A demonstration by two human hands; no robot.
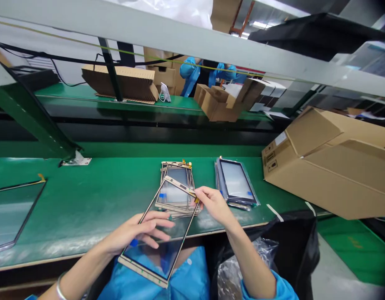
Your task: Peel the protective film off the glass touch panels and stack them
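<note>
A clear glass touch panel with a tan border (167, 254) is tilted over the front edge of the green table. My left hand (132, 233) supports it from beneath, with the fingers showing through the glass. My right hand (212, 204) pinches its upper right corner. Behind the panel lies a stack of similar tan-bordered panels (177, 177). To the right of that is a stack of dark-framed panels in film (236, 183).
A large cardboard box (330, 162) sits at the right. A dark glass panel (11, 212) lies at the far left. A black plastic bag (292, 246) hangs by the table edge. Beyond a second bench with cardboard boxes (220, 102), a person in a blue coat (192, 73) works.
</note>
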